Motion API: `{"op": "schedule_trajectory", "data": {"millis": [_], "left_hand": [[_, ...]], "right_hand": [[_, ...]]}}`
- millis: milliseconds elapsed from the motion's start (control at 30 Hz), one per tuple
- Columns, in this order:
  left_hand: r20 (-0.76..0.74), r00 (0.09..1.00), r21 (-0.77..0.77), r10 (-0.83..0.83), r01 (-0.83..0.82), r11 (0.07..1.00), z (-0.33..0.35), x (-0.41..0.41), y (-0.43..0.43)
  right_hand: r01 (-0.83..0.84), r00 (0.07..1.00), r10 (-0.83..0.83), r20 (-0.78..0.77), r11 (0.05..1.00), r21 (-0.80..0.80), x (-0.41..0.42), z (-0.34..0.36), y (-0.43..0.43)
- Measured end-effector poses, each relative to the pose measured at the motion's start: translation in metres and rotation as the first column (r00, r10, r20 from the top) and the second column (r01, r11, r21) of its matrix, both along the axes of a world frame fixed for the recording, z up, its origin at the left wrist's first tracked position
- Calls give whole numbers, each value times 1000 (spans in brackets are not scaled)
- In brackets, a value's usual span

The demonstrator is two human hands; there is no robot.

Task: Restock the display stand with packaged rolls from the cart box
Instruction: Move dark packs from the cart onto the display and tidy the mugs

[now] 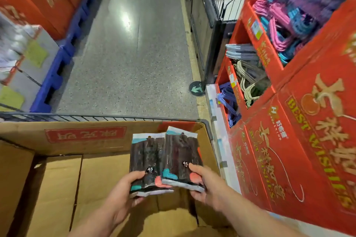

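Observation:
Two dark packs of rolls with teal and coral corners are held up over the open cardboard cart box [63, 140]. My left hand [125, 190] grips the lower edge of the left pack [145, 156]. My right hand [204, 184] grips the lower right corner of the right pack [182, 152], which overlaps the left one slightly. The red display stand [289, 140] rises on the right, its tiered compartments filled with bundled hangers [285, 23].
The box sits inside a wire cart whose rail [96, 116] crosses in front. Speckled floor aisle [131, 54] stretches ahead. Red cartons on blue pallets [57, 67] line the left. A dark wire fence [210, 2] stands behind the stand.

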State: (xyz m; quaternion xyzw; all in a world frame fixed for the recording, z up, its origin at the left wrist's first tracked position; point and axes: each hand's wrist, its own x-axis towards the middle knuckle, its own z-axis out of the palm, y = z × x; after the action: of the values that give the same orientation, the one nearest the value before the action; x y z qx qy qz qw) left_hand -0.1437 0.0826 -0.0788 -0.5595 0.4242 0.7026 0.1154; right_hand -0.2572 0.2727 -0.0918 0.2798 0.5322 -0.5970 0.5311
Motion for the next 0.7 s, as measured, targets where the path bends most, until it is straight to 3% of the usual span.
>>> {"op": "schedule_trajectory", "data": {"millis": [133, 467, 700], "left_hand": [[-108, 990, -17, -86, 85, 996, 36, -14, 38], [-184, 868, -105, -461, 449, 887, 62, 6, 191], [-224, 734, -164, -641, 620, 767, 80, 67, 360]], "right_hand": [[179, 984, -179, 11, 982, -63, 8, 27, 52], [401, 884, -393, -252, 916, -22, 114, 52, 246], [603, 727, -551, -410, 798, -1, 246, 72, 412]]}}
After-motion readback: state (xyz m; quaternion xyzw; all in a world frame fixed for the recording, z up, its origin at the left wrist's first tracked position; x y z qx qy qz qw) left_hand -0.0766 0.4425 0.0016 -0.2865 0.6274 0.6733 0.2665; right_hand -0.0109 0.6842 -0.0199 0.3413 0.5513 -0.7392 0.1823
